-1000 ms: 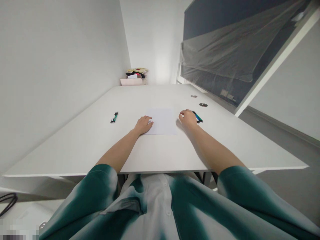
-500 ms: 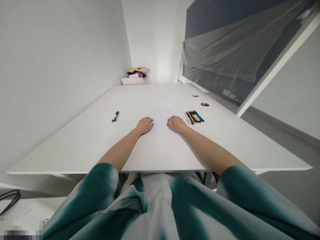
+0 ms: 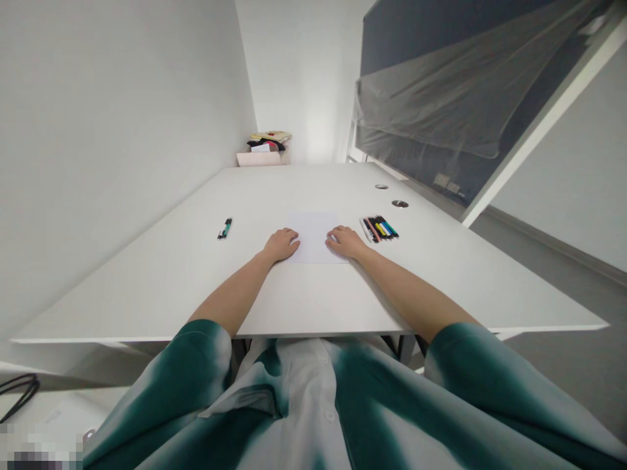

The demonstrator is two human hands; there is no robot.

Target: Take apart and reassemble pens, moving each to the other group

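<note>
A blank white sheet of paper (image 3: pixel 312 238) lies flat on the white table (image 3: pixel 313 297) in front of me. My left hand (image 3: pixel 282 244) rests palm down on the sheet's left edge, thumb apart from the fingers. On the right edge lies my right hand (image 3: pixel 345 242), also palm down and holding nothing. Just beyond it, to the right, a row of several coloured pens (image 3: pixel 380 229) lies side by side. Farther to the left are green-and-black pens (image 3: pixel 225 229), close together; how many is hard to make out.
A pale box (image 3: pixel 258 158) with folded items stands at the far end. Two round metal discs (image 3: pixel 400 204) sit near the table's right edge. A dark panel under plastic sheeting (image 3: pixel 431 98) rises on the right, a white wall (image 3: pixel 122 117) on the left.
</note>
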